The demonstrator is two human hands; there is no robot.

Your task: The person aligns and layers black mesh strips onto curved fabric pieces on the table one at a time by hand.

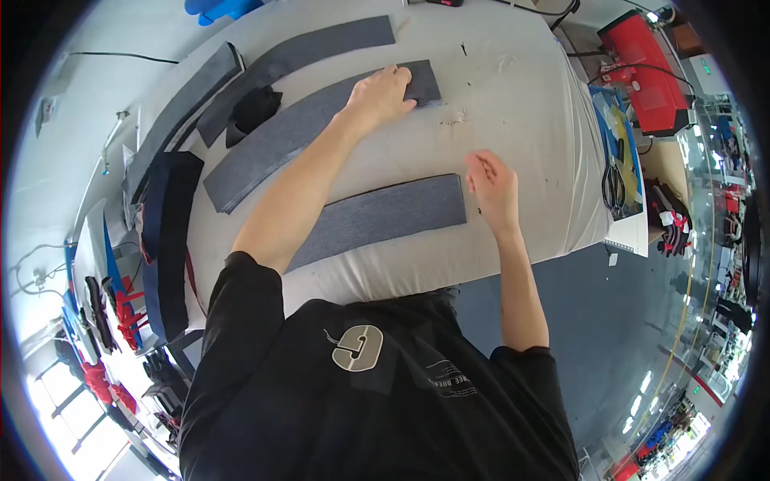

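My left hand (383, 96) rests on the right end of a long grey fabric strip (281, 134), thumb apart from the fingers. Loosely curled, my right hand (493, 186) hovers over the pale covered table (525, 120), its thumb apart from the fingers and nothing visible in it. Just left of it is the end of a nearer grey strip (393, 212), partly covered by my left forearm. Farther back lies another curved grey strip (321, 50), with a crumpled black cloth (255, 110) by its left part.
Dark folded fabric (170, 240) and a long grey piece (180, 112) lie along the table's left side. At the right are black-handled scissors (613, 186) in a tray and a red machine case (646, 76). The grey floor (593, 321) shows beyond the near edge.
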